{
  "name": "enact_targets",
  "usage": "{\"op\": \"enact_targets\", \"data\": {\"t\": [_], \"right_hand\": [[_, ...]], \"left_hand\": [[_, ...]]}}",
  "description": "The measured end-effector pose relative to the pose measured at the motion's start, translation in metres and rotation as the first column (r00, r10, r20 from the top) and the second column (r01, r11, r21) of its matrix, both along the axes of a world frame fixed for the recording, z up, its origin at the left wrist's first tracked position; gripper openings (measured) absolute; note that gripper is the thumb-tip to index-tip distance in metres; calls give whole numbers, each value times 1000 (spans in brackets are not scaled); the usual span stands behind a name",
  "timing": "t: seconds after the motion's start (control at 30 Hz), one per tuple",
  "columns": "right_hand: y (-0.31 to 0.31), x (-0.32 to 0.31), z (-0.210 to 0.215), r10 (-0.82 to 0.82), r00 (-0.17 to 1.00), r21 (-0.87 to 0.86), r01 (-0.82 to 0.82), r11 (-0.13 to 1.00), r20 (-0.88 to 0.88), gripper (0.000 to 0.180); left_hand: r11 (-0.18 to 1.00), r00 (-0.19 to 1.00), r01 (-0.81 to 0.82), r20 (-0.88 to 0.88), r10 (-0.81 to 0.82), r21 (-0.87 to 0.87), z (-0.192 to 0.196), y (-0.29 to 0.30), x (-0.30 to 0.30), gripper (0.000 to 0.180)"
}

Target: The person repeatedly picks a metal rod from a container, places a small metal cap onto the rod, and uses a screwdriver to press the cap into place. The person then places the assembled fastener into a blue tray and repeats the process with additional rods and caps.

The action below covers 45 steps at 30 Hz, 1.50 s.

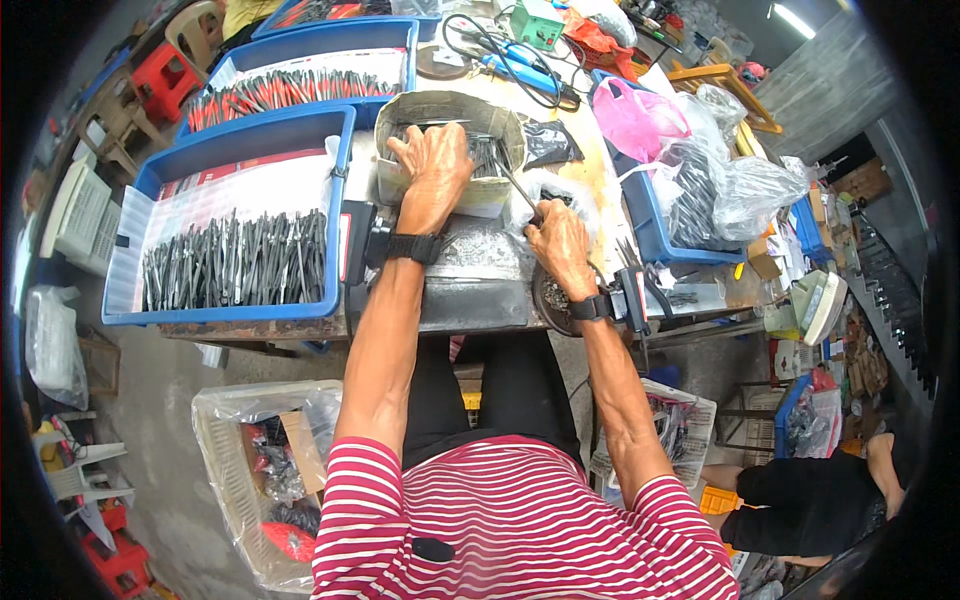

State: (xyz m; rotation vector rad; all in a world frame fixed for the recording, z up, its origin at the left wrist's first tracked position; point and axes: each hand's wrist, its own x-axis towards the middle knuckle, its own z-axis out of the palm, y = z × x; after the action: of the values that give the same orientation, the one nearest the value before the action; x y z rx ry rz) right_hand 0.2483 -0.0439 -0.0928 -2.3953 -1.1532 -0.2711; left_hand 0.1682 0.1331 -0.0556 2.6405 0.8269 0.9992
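Grey, slim pieces (484, 152) lie in an open beige box (485, 197) on the desk (588, 130) in the head view, just right of the left hand (437, 165), its fingertips hidden and grip impossible to tell. The right hand (560, 245) has its grip closed around a slender dark rod (516, 184), long axis slanting up-left to the box.

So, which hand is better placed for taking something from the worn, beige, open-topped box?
Probably the left hand: it is over the worn, beige, open-topped box, while the right hand holds a slender dark rod.
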Motion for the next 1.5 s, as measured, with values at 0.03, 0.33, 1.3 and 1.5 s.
{"op": "enact_targets", "data": {"t": [0.03,0.33,1.3,1.5], "right_hand": [[0,1,-1,-5,1000,-22,4,1000,-4,19],[-4,9,-14,81,994,7,-81,997,79,18],[-22,15,-1,77,948,292,17,956,-308,16],[-28,7,11,86,907,428,110,897,-411,12]], "left_hand": [[999,998,5,-55,-7,-31,-1,1,3,10],[983,976,18,-210,-57,-185,3,10,11,13],[661,670,570,742,-30,-488,10,-30,-28,12],[255,594,766,801,71,-590,5,-69,-64,25]]}}
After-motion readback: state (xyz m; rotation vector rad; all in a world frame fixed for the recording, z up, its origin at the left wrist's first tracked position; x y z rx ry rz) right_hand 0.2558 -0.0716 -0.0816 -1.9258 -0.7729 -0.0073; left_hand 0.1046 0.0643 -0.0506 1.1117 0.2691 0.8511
